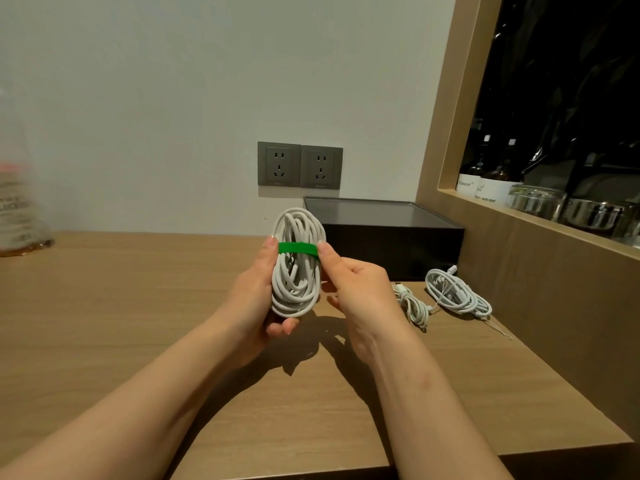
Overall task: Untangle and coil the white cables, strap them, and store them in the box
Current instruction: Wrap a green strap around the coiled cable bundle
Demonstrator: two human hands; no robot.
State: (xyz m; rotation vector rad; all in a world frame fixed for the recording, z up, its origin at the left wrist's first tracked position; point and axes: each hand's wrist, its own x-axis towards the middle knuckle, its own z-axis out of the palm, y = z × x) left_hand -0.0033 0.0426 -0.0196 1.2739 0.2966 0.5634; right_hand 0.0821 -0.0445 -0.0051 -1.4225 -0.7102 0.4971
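Centrally, a coiled white cable [298, 282] is held upright above the wooden table [121, 306] between both hands. It is gripped from the left by the left hand [256, 299], whose fingers are curled round the lower loops while the thumb is laid against the left end of a green strap [298, 252]. The strap is wrapped across the upper half of the coil, and its right end is pinched by the thumb and fingers of the right hand [360, 289].

Directly behind the coil, against the wall, a black box [391, 247] is set on the table. Its top is seen as a flat grey panel, and whether that is a lid or the open inside cannot be told with certainty. To the right of the hands, two more white cables are laid on the table near the box: a small bundle [410, 304] and, just beside it, a larger loose bundle [457, 294], from which a thin strand trails toward the table edge.

Two grey wall sockets [299, 166] are mounted above the box. A blurred plastic bottle [17, 209] is seen at the far left, and dark bottles [485, 181] and glass jars [536, 202] are ranged in the wooden niche at the right.
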